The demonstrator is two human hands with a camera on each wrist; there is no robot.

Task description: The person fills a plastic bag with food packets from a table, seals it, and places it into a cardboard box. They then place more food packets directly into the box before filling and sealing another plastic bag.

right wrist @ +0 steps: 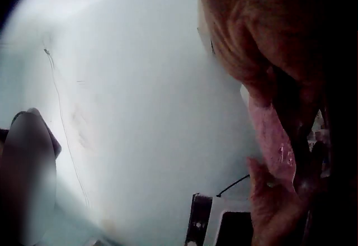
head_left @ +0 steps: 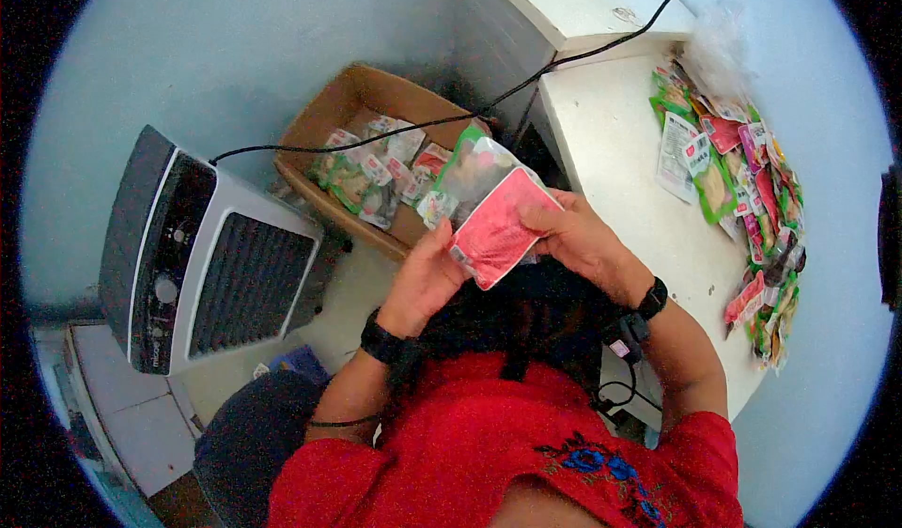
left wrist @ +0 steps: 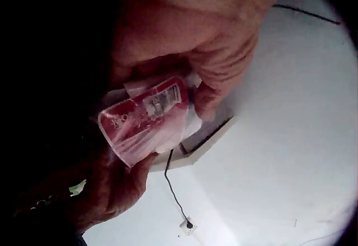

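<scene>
A pink flat packet [head_left: 503, 227] with a pale border is held in front of the body by both hands. My left hand [head_left: 427, 279] pinches its lower left edge, thumb at the corner. With the thumb laid over its face, my right hand [head_left: 587, 241] grips the upper right side. Behind the pink packet shows a clear packet with a green edge [head_left: 474, 171], also between the hands. In the left wrist view the pink packet [left wrist: 148, 114] has a pale printed label. Most fingers are hidden beneath the packets.
Beyond the hands stands a cardboard box [head_left: 310, 129] with several food packets. A white table [head_left: 611, 143] at right carries a long heap of colourful packets [head_left: 752, 190] and a clear plastic bag [head_left: 719, 54]. An air cooler [head_left: 221, 256] is at left, its black cable [head_left: 385, 136] crossing above the box.
</scene>
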